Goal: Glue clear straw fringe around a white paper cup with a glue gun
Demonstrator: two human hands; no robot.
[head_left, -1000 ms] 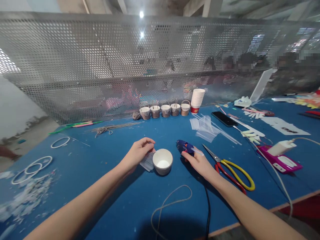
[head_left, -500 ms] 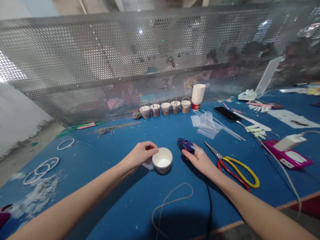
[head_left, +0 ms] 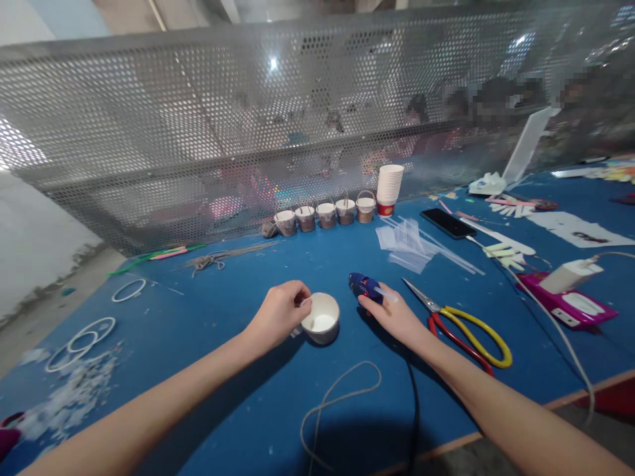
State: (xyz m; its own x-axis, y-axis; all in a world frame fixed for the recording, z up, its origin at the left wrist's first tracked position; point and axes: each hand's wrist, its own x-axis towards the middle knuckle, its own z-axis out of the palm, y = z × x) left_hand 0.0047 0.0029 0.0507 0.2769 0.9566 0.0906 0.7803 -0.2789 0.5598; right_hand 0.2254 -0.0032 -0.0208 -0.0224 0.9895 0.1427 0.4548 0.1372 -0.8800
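Observation:
A small white-lined paper cup (head_left: pixel 322 330) stands upright on the blue table, its outside wrapped in something greyish. My left hand (head_left: pixel 285 307) is closed at the cup's left rim, thumb and fingertips pinched there; the curled fingers partly hide the contact. To the cup's right, my right hand (head_left: pixel 389 311) is wrapped round a dark blue hot glue gun (head_left: pixel 365 287), a clear glue stick poking out of its back. The gun's nozzle end points away to the left. A loose loop of thin cord (head_left: pixel 342 395) lies in front of the cup.
Scissors (head_left: pixel 454 324) with red and yellow handles lie beside my right forearm. Behind are clear glue sticks (head_left: pixel 409 244), a cup stack (head_left: pixel 389 192), several small buckets (head_left: pixel 326 216) and a phone (head_left: pixel 448 223). White rings (head_left: pixel 82 340) lie left; a pink power strip (head_left: pixel 570 307) sits right.
My left thumb and fingers have drawn closer together at the cup's rim. The view has shifted slightly; the cup and the glue gun stay in place.

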